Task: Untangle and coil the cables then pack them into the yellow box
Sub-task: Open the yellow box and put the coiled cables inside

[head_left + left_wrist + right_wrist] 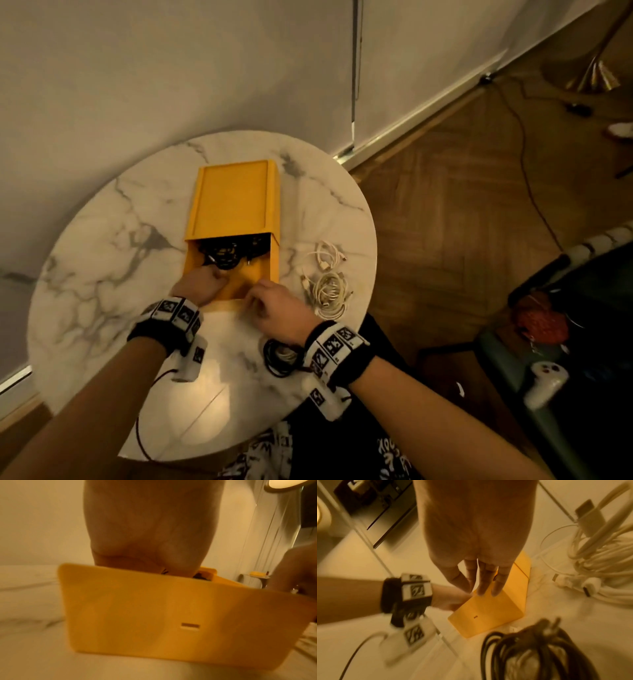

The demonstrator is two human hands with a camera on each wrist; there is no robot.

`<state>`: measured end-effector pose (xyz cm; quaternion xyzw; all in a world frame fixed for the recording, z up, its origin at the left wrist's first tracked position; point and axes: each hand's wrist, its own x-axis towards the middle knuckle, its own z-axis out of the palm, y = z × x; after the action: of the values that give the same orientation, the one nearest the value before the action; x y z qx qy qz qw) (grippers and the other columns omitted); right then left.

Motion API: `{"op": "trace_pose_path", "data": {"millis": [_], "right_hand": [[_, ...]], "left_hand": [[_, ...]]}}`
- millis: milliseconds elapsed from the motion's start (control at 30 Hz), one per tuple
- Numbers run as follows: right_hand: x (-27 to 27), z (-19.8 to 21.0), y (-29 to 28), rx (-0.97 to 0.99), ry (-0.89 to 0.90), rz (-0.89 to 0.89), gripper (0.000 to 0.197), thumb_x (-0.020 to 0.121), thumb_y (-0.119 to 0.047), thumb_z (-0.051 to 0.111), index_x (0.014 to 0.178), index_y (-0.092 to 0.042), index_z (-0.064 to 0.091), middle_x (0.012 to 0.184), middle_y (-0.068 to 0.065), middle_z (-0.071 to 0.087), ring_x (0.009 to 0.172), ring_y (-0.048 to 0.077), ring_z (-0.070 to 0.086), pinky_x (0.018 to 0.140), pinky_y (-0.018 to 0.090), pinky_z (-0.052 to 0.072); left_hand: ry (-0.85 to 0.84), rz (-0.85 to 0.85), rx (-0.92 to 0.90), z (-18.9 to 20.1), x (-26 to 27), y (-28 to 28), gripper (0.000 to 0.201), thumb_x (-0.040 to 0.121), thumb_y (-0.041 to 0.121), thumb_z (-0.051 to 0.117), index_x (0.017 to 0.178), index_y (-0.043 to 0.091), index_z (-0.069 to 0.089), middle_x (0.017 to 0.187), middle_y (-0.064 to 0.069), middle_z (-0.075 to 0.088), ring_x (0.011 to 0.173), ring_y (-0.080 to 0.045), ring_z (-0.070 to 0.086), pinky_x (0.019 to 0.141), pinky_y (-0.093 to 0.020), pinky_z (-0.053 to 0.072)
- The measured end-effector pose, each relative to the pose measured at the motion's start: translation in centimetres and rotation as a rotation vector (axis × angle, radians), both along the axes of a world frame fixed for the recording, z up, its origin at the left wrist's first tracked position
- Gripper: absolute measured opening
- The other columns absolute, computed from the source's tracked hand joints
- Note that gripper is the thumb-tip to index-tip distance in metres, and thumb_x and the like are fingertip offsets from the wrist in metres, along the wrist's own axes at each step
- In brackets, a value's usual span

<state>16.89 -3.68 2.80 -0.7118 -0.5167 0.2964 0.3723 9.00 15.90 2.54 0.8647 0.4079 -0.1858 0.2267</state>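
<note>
- Black cable coil (281,357): nearest item, lying on the marble table (102,274) just beside the right wrist; partly hidden by the wristband in the head view, blurred in the right wrist view (530,653).
- Right hand (279,308): at the yellow box's near right corner. The right wrist view shows the fingers (483,582) straight and close together, their tips on the box's near end; the head view hides them.
- Left hand (202,284): reaching into the box's open near end. Fingers hidden in every view, so their state cannot be told; the left wrist view shows only the palm (147,534).
- Yellow box (233,205): centre of the table, sliding lid (228,198) covering the far part. Black cables (229,255) inside appear only in the head view; a small slot in the near end wall (190,626) only in the wrist views.
- White cable coils (330,289): right of the box, on the table, apart from it.
</note>
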Motion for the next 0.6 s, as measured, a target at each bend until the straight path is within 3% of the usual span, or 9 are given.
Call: {"op": "trace_pose_path", "data": {"millis": [67,167,267,367,433,500,600], "right_hand": [[1.0,0.6,-1.0,0.037,0.147,-0.047,0.028,0.080,-0.004,0.064,0.107,-0.009,0.064,0.114,0.011,0.053,0.097,0.023,0.057,0.081,0.028,0.047],[3.9,1.7,-4.2,0.130,0.376,-0.226,0.029,0.081,-0.001,0.060,0.096,-0.027,0.063,0.111,0.005,0.058,0.088,0.021,0.064,0.076,0.029,0.052],[7.6,2.8,-8.2,0.135,0.471,-0.401,0.025,0.085,0.008,0.059,0.090,-0.015,0.065,0.086,0.005,0.067,0.068,0.019,0.064,0.064,0.025,0.051],[9.9,2.4,-11.5,-0.001,0.403,-0.406,0.022,0.087,0.011,0.056,0.083,-0.009,0.065,0.072,0.011,0.068,0.058,0.019,0.062,0.057,0.026,0.050],[10.2,1.3,-12.4,-0.171,0.345,-0.340,0.019,0.088,0.007,0.057,0.082,-0.009,0.066,0.070,0.013,0.069,0.057,0.020,0.062,0.060,0.033,0.050],[9.6,0.1,-12.5,-0.330,0.306,-0.262,0.013,0.092,-0.001,0.057,0.085,-0.005,0.068,0.073,0.014,0.072,0.062,0.027,0.066,0.064,0.036,0.051],[8.1,-1.1,-12.1,-0.471,0.296,-0.200,0.012,0.093,-0.010,0.058,0.089,-0.003,0.067,0.075,0.012,0.073,0.063,0.026,0.067,0.057,0.027,0.050]], "left_hand": [[-0.059,-0.032,-0.042,0.7,-2.2,-1.4,0.046,0.094,0.059,0.038,0.109,0.023,0.063,0.112,-0.004,0.063,0.103,-0.027,0.056,0.090,-0.040,0.044],[-0.143,-0.182,-0.065,1.9,-5.8,-4.2,0.035,0.094,0.056,0.040,0.117,0.036,0.057,0.116,0.010,0.057,0.110,-0.016,0.052,0.090,-0.034,0.039],[-0.172,-0.266,0.032,1.0,-8.9,-5.6,0.049,0.093,0.061,0.033,0.121,0.032,0.061,0.123,0.011,0.062,0.111,-0.014,0.056,0.087,-0.031,0.043],[-0.197,-0.221,0.131,-0.2,-10.3,-7.2,0.077,0.083,0.077,0.012,0.105,0.031,0.069,0.101,0.006,0.070,0.094,-0.017,0.062,0.073,-0.033,0.049],[-0.209,-0.168,0.181,-0.6,-10.6,-8.1,0.084,0.081,0.080,0.003,0.099,0.031,0.068,0.092,0.007,0.068,0.089,-0.018,0.061,0.069,-0.033,0.045],[-0.247,-0.114,0.225,-0.6,-10.5,-8.9,0.072,0.085,0.076,0.011,0.101,0.032,0.066,0.097,0.011,0.066,0.094,-0.014,0.058,0.076,-0.032,0.037],[-0.539,-0.069,0.353,0.1,-10.0,-11.2,0.031,0.093,0.044,0.042,0.104,0.025,0.065,0.100,0.009,0.058,0.093,-0.011,0.053,0.079,-0.027,0.033]]}}
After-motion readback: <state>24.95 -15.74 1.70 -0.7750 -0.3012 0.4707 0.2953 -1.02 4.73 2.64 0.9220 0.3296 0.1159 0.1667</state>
